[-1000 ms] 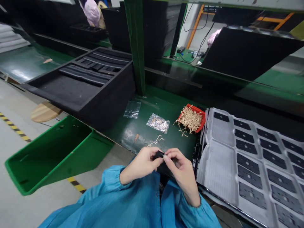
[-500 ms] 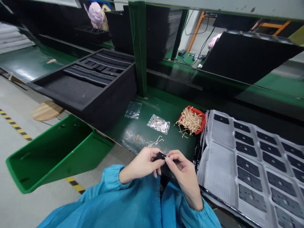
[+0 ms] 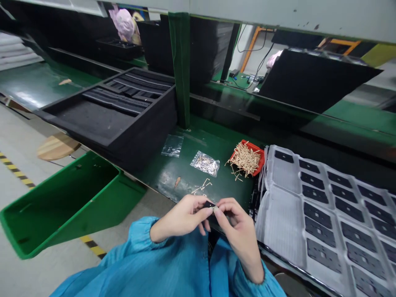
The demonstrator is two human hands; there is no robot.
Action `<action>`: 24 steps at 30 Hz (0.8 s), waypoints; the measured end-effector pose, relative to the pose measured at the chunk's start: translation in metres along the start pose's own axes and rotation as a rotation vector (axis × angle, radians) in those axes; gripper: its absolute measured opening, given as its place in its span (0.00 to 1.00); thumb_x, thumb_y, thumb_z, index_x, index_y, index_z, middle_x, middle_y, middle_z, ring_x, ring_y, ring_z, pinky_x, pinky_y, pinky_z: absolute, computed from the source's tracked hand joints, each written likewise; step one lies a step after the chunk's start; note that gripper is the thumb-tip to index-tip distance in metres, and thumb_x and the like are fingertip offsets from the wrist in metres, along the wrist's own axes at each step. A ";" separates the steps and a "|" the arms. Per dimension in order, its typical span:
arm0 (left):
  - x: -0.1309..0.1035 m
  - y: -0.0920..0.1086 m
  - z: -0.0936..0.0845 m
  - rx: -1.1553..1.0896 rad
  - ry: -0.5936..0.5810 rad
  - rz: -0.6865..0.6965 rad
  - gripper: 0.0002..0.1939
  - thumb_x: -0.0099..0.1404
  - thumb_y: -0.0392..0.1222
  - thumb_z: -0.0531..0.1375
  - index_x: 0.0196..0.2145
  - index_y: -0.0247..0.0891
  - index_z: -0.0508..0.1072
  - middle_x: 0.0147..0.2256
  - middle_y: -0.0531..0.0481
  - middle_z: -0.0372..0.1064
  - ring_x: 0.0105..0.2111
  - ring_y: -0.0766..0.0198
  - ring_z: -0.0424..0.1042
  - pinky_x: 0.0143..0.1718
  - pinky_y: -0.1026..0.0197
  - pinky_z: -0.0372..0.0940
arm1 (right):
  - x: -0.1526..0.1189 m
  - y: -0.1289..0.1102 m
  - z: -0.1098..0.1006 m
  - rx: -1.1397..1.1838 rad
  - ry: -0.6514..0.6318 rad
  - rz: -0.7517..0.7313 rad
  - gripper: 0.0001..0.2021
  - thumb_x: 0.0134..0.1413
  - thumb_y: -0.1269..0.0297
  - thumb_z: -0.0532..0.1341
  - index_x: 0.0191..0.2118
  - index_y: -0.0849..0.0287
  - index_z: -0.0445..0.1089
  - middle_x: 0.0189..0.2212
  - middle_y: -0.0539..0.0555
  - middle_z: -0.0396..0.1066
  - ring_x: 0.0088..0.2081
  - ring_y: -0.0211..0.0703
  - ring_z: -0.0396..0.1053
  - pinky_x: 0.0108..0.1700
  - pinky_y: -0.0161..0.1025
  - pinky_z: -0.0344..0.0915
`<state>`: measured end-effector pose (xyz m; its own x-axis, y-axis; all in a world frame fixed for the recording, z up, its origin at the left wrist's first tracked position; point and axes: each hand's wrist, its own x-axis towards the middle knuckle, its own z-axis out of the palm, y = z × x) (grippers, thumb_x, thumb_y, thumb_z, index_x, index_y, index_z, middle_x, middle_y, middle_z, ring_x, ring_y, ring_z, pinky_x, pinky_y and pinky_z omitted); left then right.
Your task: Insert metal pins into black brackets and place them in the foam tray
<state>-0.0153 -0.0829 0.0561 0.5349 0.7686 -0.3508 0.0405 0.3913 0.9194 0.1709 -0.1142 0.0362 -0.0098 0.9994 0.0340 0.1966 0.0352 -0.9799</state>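
Note:
My left hand (image 3: 187,215) is closed, gripping a small flat black plate (image 3: 209,204) between thumb and fingers just over the table's front edge. Thumb and forefinger of my right hand (image 3: 237,218) pinch together at the plate's right end; any tiny part between them is too small to make out. The plate shows a small bright spot and is partly covered by my fingers. Beyond my hands lie a few loose beige strips (image 3: 202,186) and a clear zip bag of small metal parts (image 3: 205,163). A red bin (image 3: 259,153) heaped with beige strips (image 3: 246,159) stands to the right.
White molded trays (image 3: 283,214) with rows of black plates (image 3: 323,255) cover the right side. An empty-looking clear bag (image 3: 172,146) lies near a large black foam-lined box (image 3: 102,119). A green post (image 3: 180,70) rises behind; a green bin (image 3: 83,202) stands left below the table.
The view has shifted slightly, so the surroundings sit a little differently. Both hands stay together at the black plate, with only slight finger movement.

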 end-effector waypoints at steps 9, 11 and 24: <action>-0.002 -0.003 0.015 0.137 0.187 0.088 0.22 0.74 0.58 0.57 0.32 0.37 0.71 0.20 0.53 0.70 0.18 0.67 0.71 0.21 0.68 0.66 | -0.009 -0.013 0.011 -0.110 0.091 -0.077 0.09 0.64 0.59 0.64 0.32 0.55 0.72 0.37 0.54 0.73 0.39 0.43 0.74 0.42 0.37 0.70; -0.001 -0.007 0.017 0.160 0.263 0.139 0.21 0.74 0.56 0.58 0.31 0.37 0.72 0.20 0.53 0.70 0.19 0.67 0.72 0.22 0.68 0.65 | -0.013 -0.014 0.015 -0.202 0.164 -0.094 0.09 0.64 0.59 0.64 0.33 0.54 0.71 0.34 0.53 0.73 0.36 0.41 0.73 0.39 0.36 0.70; 0.000 0.004 0.029 -0.003 0.452 0.202 0.30 0.65 0.71 0.60 0.28 0.39 0.66 0.20 0.55 0.67 0.16 0.68 0.69 0.16 0.67 0.65 | -0.025 -0.010 0.028 0.168 0.352 -0.018 0.13 0.62 0.59 0.68 0.49 0.53 0.70 0.38 0.52 0.75 0.38 0.39 0.78 0.40 0.32 0.78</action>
<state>0.0091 -0.0959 0.0654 0.1126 0.9715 -0.2084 -0.0287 0.2129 0.9767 0.1412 -0.1393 0.0397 0.3310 0.9394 0.0888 0.0360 0.0815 -0.9960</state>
